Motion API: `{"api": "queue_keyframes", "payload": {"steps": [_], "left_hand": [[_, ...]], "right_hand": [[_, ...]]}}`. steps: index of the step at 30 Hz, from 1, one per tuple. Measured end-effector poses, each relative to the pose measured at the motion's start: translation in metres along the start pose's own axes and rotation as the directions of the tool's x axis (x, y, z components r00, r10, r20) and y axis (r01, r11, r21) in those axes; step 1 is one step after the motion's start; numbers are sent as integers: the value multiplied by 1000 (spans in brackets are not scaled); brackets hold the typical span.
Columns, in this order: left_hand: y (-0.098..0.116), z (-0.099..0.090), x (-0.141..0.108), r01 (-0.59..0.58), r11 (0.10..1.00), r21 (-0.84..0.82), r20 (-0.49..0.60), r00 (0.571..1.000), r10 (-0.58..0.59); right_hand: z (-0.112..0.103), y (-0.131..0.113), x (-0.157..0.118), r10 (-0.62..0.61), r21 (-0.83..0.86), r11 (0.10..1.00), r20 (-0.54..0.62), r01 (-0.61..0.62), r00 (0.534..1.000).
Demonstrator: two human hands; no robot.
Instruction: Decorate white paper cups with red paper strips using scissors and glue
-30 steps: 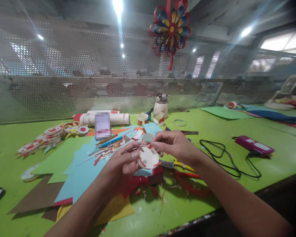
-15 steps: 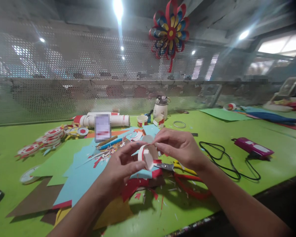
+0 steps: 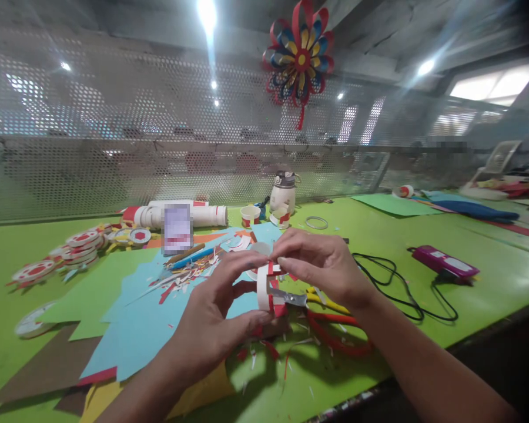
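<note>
Between my two hands is a white paper ring (image 3: 263, 288) with red marks, seen nearly edge-on. My left hand (image 3: 223, 305) grips it, with the thumb at the bottom and fingers at the top. My right hand (image 3: 320, 264) is pinched shut at the ring's upper edge; the exact spot under its fingertips is hidden. Scissors (image 3: 291, 298) with yellow and red handles lie below my right hand, partly covered by it. Under and around my hands are blue paper sheets (image 3: 145, 329) and small paper scraps (image 3: 194, 273).
Decorated white discs (image 3: 81, 241) sit at left. Behind stand a rolled white tube (image 3: 211, 215), a pixelated card (image 3: 177, 229), cut paper cups (image 3: 250, 216) and a bottle (image 3: 283, 194). At right are a purple device (image 3: 443, 263) and a black cable (image 3: 390, 285). A paper flower (image 3: 302, 59) hangs above.
The paper ring has turned from showing its round opening to nearly edge-on. My left thumb has shifted a little lower and right. The whole view has swung slightly right.
</note>
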State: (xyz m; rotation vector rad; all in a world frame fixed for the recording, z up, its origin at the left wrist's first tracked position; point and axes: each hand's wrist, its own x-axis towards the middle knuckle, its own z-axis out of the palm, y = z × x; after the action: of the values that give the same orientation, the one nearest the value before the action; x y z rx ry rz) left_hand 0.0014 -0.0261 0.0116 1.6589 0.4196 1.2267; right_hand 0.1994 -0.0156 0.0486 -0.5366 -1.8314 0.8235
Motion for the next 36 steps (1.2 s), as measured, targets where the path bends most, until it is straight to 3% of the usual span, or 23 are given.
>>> {"api": "queue_keyframes", "payload": {"steps": [5,13,20,25,31,36], "left_hand": [[-2,3,0,-68,990,121,-28,997,72],[-8,5,-3,-71,991,111,-71,994,79],[-10,5,2,102,992,-80,-152,982,-113],[-12,3,5,148,979,-138,-276,944,-181],[-10,2,5,84,991,-102,-302,947,-111],[-13,6,3,38,999,-38,-294,954,-48]], "right_hand": [[0,-1,2,-60,-81,995,-4,59,998],[2,-2,3,-98,-155,983,-8,95,995],[3,3,4,-112,-274,957,-69,89,991],[8,0,4,-65,-369,929,-114,18,991],[20,-4,3,201,-316,926,-52,-207,978],[29,-2,1,168,-310,934,-57,-177,984]]}}
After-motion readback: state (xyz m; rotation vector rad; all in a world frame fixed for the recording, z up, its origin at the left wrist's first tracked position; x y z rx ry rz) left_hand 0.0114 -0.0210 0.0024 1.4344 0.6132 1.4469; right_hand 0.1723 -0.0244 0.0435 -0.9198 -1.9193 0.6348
